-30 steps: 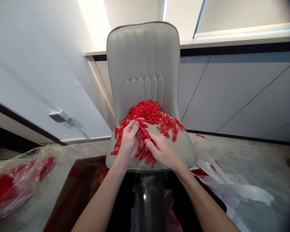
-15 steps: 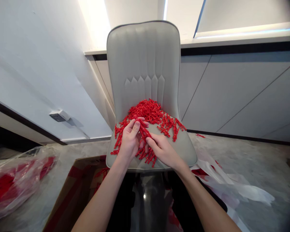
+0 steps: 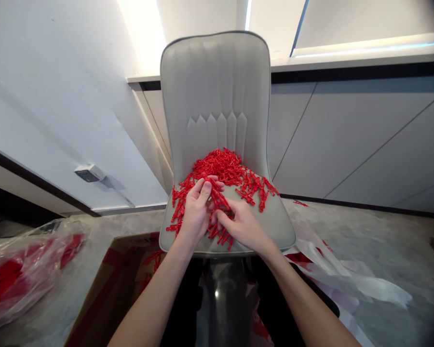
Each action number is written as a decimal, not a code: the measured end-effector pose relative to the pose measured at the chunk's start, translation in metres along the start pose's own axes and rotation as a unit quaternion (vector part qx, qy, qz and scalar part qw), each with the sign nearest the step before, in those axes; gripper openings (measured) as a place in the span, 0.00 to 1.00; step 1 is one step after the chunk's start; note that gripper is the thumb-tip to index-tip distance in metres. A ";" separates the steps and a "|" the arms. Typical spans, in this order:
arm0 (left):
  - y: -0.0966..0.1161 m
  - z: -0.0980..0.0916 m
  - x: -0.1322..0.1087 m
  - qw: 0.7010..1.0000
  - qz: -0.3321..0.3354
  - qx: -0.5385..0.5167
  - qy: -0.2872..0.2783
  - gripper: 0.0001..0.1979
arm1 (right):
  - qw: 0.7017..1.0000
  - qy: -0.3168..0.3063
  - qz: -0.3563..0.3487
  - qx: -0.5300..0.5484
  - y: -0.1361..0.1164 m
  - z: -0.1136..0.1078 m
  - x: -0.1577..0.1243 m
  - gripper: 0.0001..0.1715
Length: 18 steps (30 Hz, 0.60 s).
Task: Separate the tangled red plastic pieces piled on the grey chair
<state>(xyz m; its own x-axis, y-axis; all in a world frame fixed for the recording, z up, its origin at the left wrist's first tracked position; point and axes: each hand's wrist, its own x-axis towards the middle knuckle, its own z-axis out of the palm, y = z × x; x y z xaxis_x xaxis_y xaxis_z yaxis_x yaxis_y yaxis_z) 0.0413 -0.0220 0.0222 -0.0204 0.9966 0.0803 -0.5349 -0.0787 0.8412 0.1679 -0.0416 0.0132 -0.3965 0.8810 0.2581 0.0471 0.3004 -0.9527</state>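
1. Pale wall panels and a grey stone floor (image 3: pixel 369 231) form the setting; a grey padded chair (image 3: pixel 217 91) stands at centre, its back against the panels.
2. On the chair's seat lies a heap of small red plastic pieces (image 3: pixel 226 167), spreading from the backrest towards the seat's front edge.
3. Left hand (image 3: pixel 195 212): fingers and thumb curled closed round a bundle of red pieces (image 3: pixel 217 194), held just above the front of the heap.
4. Right hand (image 3: pixel 244 226): thumb and fingertips pinched on the lower end of the same bundle, touching the left hand; loose pieces lie under both hands.
5. One stray red piece (image 3: pixel 299 203) rests on the floor just right of the chair.
6. An open cardboard box (image 3: pixel 104 284) sits below the seat's left front corner, with red pieces visible inside.
7. At far left a clear plastic bag (image 3: pixel 21 265) holds red contents; at right, crumpled white plastic sheets (image 3: pixel 350 282) lie on the floor.
8. A small grey fitting (image 3: pixel 88 172) is mounted on the left wall.
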 end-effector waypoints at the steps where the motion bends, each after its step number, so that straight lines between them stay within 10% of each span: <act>1: 0.000 0.000 -0.001 1.000 -0.003 0.004 0.001 0.18 | 1.000 -0.005 0.001 0.008 0.000 0.000 0.000 0.09; 18: -0.002 -0.002 -0.001 0.992 -0.058 0.080 -0.073 0.21 | 0.998 0.054 0.019 0.003 0.010 -0.002 0.003 0.24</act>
<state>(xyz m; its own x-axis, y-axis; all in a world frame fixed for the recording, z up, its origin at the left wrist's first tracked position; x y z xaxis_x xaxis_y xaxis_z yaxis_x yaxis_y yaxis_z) 0.0407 -0.0230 0.0194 0.1628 0.9856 0.0453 -0.3853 0.0212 0.9226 0.1693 -0.0350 0.0046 -0.2930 0.9262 0.2373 0.0546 0.2640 -0.9630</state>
